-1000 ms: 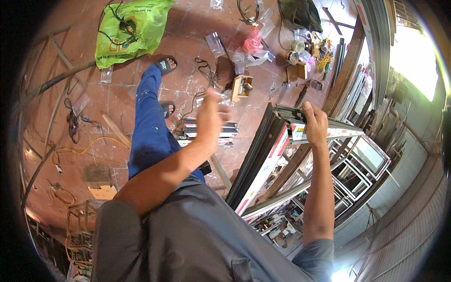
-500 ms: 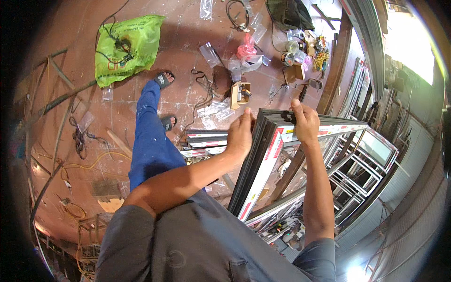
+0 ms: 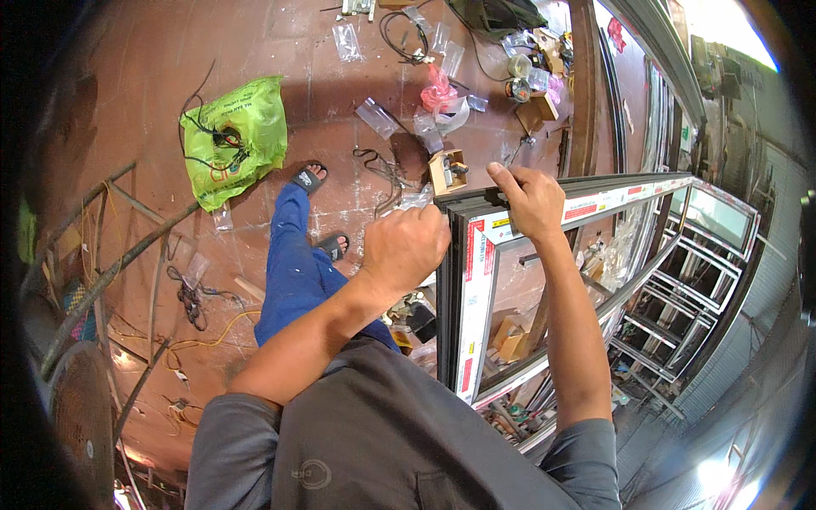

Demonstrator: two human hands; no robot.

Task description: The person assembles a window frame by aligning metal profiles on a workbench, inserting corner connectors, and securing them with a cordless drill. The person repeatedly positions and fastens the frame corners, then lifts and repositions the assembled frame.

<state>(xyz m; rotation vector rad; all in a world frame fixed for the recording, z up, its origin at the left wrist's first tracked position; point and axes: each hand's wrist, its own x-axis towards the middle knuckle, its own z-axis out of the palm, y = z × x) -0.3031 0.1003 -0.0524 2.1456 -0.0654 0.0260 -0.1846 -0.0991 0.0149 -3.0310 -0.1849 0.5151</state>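
Frame (image 3: pixel 474 293), dark-edged and white-faced, stands right of the left hand (image 3: pixel 410 246), which is curled into a fist by its corner, contact unclear, while the right hand (image 3: pixel 535 204) grips its top bar (image 3: pixel 614 199).

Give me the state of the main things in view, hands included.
Frame: held, white-and-red strips on its face.
Left hand: fingers curled, beside the frame's corner; grip unclear.
Right hand: closed on the frame's upper edge.
Small cardboard box: open, things inside.
Green bag: spread on the floor, dark cord on top.
Pink bag: crumpled.
Sandals: worn.
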